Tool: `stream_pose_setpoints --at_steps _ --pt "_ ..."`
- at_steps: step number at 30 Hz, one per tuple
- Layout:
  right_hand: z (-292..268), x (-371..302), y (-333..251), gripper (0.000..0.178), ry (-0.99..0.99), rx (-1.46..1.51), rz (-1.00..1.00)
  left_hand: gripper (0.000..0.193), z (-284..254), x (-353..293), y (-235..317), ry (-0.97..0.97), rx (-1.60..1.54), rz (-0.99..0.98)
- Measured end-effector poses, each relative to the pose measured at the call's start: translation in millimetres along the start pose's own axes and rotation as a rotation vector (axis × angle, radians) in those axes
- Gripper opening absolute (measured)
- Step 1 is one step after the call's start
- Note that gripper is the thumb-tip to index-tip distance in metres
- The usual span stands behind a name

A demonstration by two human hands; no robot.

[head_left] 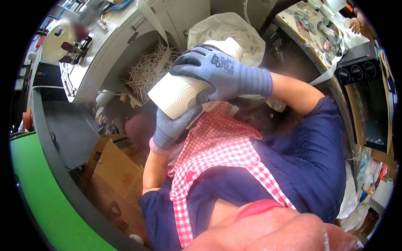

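I hold a white plastic bottle tilted in front of my chest, with curved ridges on its side. My right hand, in a grey-blue knit glove with dark coated fingers, wraps over it from above. From below, my left hand, in a matching glove, supports the lower end; its fingers are partly hidden behind the bottle. A rounded white part shows beyond the right glove's knuckles; whether it belongs to the same bottle I cannot tell.
A pale bag of white scraps stands beyond my hands, beside a heap of thin white strips. On the left are a white machine bench and a cardboard box. A cluttered worktable stands at right, with another person's hand behind.
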State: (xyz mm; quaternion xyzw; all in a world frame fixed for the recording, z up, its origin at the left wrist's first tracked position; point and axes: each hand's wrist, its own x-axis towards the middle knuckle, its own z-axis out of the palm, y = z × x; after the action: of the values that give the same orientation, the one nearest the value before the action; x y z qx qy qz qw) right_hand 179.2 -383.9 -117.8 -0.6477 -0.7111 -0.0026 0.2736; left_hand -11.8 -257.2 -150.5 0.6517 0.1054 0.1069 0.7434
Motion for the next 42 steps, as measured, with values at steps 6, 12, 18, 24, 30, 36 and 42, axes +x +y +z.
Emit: stream_pose_setpoints --at_steps 6,12,18,24,30,36,42 --pt "24.4 5.5 -10.6 0.034 0.046 0.038 -0.046 0.062 23.0 -14.0 -19.9 -0.012 -0.034 -0.007" --pt "-10.8 21.8 13.8 0.022 0.127 0.461 -0.052 0.060 24.6 7.0 12.1 0.116 -0.448 -0.221" --pt "-43.7 -35.7 133.6 0.034 0.481 0.824 0.485 0.042 -16.4 10.4 15.5 0.238 -0.129 0.108" --pt "42.5 -96.2 189.2 0.039 0.257 0.932 0.680 0.040 -25.8 8.0 16.4 0.481 -0.051 0.197" --pt "45.3 -32.6 111.9 0.031 0.258 0.909 0.407 0.050 -31.9 0.4 -6.5 0.554 -0.022 0.272" --pt "36.8 -19.1 121.3 0.030 0.264 0.727 0.385 0.042 -35.2 4.6 -9.7 0.583 0.043 0.367" --pt "38.4 -64.9 172.6 0.032 0.371 0.818 0.544 0.042 -39.1 4.7 -14.8 0.599 0.121 0.283"
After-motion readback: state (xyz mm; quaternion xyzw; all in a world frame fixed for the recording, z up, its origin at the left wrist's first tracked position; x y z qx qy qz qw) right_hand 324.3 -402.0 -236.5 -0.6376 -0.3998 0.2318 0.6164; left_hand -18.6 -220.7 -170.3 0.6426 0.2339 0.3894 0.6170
